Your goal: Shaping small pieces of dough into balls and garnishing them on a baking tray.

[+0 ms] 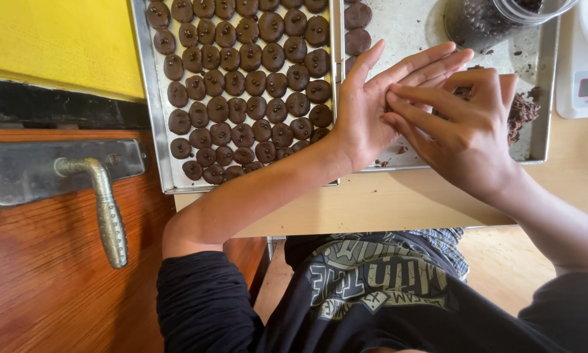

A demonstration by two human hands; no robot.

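A: Left hand [366, 111] lies flat, palm up, fingers straight, over the near edge of the right-hand tray [536, 140]. Right hand [467, 127] presses its curled fingers down onto that palm.

B: Any dough between them?

A: Hidden; can't tell what they hold. The loose dark dough heap [521, 111] sits just beyond the right knuckles, on the tray.

B: Best technique here?

A: I'd say light, even pressure, palm level. The left tray [151, 98] is packed with dark round pieces [254, 82].

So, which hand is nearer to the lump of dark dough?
Right. The right hand lies just beside the dough lump, perhaps touching; the left hand is farther away, beyond the right.
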